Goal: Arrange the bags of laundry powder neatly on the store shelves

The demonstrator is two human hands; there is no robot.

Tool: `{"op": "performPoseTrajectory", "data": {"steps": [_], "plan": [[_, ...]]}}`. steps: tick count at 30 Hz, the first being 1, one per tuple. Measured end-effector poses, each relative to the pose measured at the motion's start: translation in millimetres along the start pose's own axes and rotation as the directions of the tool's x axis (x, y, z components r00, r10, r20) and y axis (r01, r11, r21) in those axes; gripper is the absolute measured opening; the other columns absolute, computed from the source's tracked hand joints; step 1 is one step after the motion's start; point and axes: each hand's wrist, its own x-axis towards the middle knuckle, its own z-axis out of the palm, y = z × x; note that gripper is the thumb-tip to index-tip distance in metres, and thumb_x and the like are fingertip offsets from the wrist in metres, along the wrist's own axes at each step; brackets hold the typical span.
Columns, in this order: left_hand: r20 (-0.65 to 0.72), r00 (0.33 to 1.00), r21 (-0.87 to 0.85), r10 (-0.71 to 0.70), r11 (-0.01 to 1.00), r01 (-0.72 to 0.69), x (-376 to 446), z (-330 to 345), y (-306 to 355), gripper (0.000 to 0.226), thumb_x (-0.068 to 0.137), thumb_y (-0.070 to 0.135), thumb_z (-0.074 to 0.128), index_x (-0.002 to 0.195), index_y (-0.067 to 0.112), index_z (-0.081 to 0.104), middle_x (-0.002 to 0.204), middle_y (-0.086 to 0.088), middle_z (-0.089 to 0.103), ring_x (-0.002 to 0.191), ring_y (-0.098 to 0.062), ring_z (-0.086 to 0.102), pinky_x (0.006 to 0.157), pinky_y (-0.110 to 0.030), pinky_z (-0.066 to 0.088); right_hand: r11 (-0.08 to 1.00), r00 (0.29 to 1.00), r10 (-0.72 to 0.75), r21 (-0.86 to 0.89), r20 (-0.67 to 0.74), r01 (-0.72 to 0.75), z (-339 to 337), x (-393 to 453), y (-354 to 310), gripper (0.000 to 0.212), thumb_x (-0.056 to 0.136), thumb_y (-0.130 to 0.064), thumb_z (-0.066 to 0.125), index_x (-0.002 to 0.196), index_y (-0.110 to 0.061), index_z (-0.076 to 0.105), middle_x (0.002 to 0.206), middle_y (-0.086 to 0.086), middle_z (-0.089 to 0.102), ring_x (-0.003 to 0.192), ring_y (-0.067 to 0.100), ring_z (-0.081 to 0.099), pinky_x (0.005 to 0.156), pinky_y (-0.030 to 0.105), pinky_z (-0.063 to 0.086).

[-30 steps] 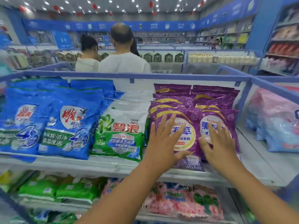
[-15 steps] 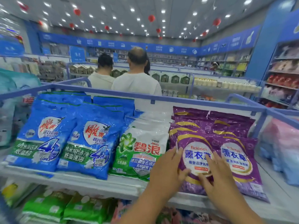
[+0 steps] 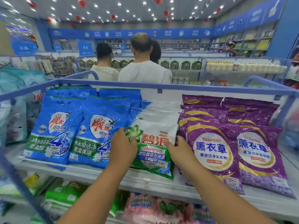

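Two bare forearms reach forward and up from the bottom of the view, converging slightly toward the middle. The left hand (image 3: 123,147) is seen from the back, wrist straight, its fingers extended forward and lightly bent at the tips, held close together. The right hand (image 3: 178,150) lies a little lower and well apart from the left, also back-up, fingers stretched forward and angled slightly inward, the thumb tucked out of sight.

Blue, green-white and purple bags

Blue bags (image 3: 55,131) with red lettering left; green-white bag (image 3: 153,143) centre; purple, gold-swirled bags (image 3: 234,143) right.
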Motion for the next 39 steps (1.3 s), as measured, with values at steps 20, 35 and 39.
{"op": "performPoseTrajectory", "data": {"steps": [20,35,39], "plan": [[0.108,0.968,-0.513,0.225,0.847,-0.140,45.9,-70.3,-72.9,0.019,0.096,0.016,0.064,0.101,0.034,0.065,0.102,0.020,0.066,0.087,0.001,0.064,0.074,-0.017,0.049,0.989,0.770,-0.141,-0.062,-0.623,0.131,64.1,-9.0,-31.0,0.017,0.097,-0.031,0.059,0.113,-0.028,0.055,0.114,-0.007,0.056,0.107,0.018,0.060,0.090,0.035,0.052],[0.223,0.810,0.218,0.542,0.783,-0.583,89.2,-85.8,-166.5,0.074,0.093,0.066,0.022,0.158,0.044,-0.004,0.170,-0.002,-0.015,0.157,-0.025,-0.002,0.120,-0.048,0.014,0.686,0.863,-0.493,-0.562,0.108,0.462,230.0,-25.1,-51.4,0.052,0.104,-0.046,0.040,0.154,-0.046,0.025,0.161,-0.028,0.002,0.149,-0.008,-0.008,0.118,0.011,-0.003],[0.198,0.821,0.185,0.536,0.802,-0.568,105.1,-80.1,-147.5,0.075,0.092,0.062,0.023,0.161,0.033,0.014,0.170,-0.009,0.000,0.157,-0.032,0.007,0.122,-0.047,0.018,0.676,0.896,-0.440,-0.634,0.062,0.375,227.9,13.6,-46.0,0.067,0.098,-0.062,0.011,0.161,-0.037,0.010,0.168,-0.017,-0.007,0.154,0.003,-0.011,0.128,0.038,0.003]]}}
